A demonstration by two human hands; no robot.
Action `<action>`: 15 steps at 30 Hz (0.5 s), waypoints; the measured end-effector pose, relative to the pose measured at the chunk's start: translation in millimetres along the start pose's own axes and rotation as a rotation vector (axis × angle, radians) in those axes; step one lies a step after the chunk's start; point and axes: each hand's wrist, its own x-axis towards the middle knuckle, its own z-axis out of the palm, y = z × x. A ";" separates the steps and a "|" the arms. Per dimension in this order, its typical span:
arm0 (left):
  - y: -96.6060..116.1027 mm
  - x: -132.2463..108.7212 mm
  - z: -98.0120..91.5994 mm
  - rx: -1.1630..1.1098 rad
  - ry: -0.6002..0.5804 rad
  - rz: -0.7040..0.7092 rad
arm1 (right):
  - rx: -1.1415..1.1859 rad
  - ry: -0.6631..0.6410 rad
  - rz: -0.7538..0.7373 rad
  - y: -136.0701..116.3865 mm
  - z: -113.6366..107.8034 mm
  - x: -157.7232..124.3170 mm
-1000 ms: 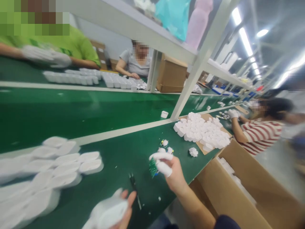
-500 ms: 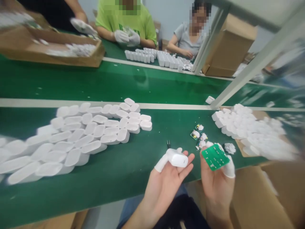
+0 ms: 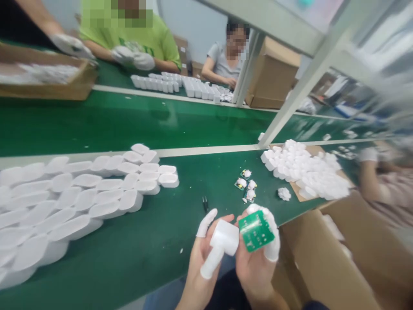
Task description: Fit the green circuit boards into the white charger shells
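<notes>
My left hand [image 3: 197,261], white cots on some fingers, is closed on a small white plastic housing [image 3: 228,237] with rounded edges. Close beside it, my right hand [image 3: 253,271] grips a green circuit board [image 3: 256,231] by its edges, solder side towards me. White finger cots cover some of its fingers too; the board's far side is hidden. Just beyond my left fingertips lies a black two-pronged piece [image 3: 205,204], partly hidden. Several circuit boards with white lumps on them [image 3: 241,184] lie on the green table beyond my right hand.
White housings [image 3: 106,185] stand in rows on the left. More are heaped on cardboard [image 3: 303,165] at right, near a crumpled white lump [image 3: 284,193]. An open carton [image 3: 322,254] sits at lower right. A slanted frame post [image 3: 290,113] rises behind. Co-workers sit across the green belt [image 3: 135,125].
The view has swung to the right. My left hand has turned the housing and brought it close to the circuit board, which my right hand still holds.
</notes>
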 end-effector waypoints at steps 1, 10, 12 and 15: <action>-2.8 -0.6 -2.3 0.015 0.012 -0.031 | -0.019 -0.009 -0.025 -2.6 -1.2 -1.0; 14.6 7.7 3.8 -0.041 0.113 -0.227 | -0.006 -0.028 -0.111 -14.8 1.7 25.6; 18.8 16.0 0.3 0.012 0.158 -0.245 | -0.074 -0.179 -0.071 -16.7 -6.2 33.4; 22.2 18.3 -7.0 0.118 0.193 -0.190 | -0.202 -0.322 -0.030 -20.3 -23.5 41.3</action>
